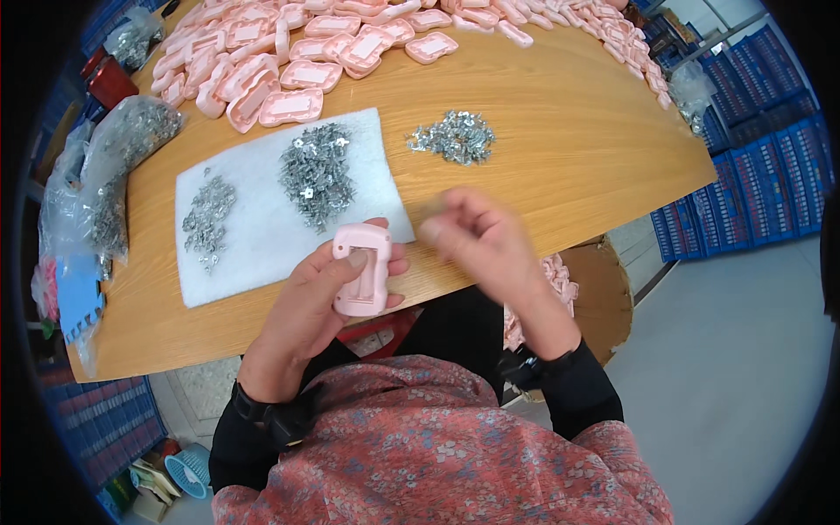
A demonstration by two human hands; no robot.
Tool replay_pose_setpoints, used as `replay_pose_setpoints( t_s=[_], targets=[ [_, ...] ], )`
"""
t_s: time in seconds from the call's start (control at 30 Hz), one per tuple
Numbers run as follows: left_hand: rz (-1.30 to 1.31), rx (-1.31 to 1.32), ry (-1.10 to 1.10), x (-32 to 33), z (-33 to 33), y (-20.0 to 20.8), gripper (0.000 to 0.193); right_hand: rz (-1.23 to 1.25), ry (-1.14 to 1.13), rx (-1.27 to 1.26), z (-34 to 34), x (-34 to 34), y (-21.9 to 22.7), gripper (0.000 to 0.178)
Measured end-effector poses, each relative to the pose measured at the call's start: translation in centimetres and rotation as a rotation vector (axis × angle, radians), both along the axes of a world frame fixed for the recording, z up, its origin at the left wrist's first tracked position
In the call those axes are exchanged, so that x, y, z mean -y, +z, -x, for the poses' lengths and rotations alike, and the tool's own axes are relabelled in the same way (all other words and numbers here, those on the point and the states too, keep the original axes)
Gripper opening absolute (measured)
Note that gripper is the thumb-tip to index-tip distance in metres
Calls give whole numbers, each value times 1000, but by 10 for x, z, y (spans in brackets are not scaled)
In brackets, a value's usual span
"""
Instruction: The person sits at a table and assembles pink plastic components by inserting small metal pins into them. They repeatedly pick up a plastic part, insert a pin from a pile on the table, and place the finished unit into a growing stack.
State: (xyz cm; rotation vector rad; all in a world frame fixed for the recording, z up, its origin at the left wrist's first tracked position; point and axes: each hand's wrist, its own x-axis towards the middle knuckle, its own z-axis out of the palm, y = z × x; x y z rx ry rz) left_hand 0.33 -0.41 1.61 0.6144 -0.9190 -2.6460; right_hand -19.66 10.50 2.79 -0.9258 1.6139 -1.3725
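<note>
My left hand (308, 302) is closed round a pink plastic casing (361, 296), held upright above the table's front edge. The casing has a rectangular recess, and my left thumb presses into its upper part. To the right of it, my right hand (481, 241) hovers over the table with thumb and fingertips drawn together. Motion blurs those fingertips, and I cannot make out what is between them. On a white felt mat (262, 144) lie a dense heap of small metal clips (317, 175) and a looser heap of metal pieces (208, 219). Another metal pile (455, 137) sits on bare wood.
Many pink casings (289, 107) cover the far side of the wooden table (560, 149). Plastic bags of metal parts (131, 144) stand at the left edge. A cardboard box (599, 297) with pink parts is below the right edge. Blue stacks (752, 192) stand beyond.
</note>
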Motion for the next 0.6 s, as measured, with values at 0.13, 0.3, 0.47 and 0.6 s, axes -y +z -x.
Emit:
replay_pose_setpoints(
  t_s=[0.13,0.3,0.47,0.6],
  targets=[
    [82,52,-51,3,-5,-9,58,-33,-281,-391,72,1,-11,14],
    [-30,-55,-38,5,-7,-11,54,-180,-276,-718,104,12,-10,16],
    [-88,-110,-43,6,-8,-16,51,-90,-173,-924,124,27,-30,11],
    [-35,-68,-33,3,-10,-15,56,-173,-124,-983,121,30,-21,16]
  ],
)
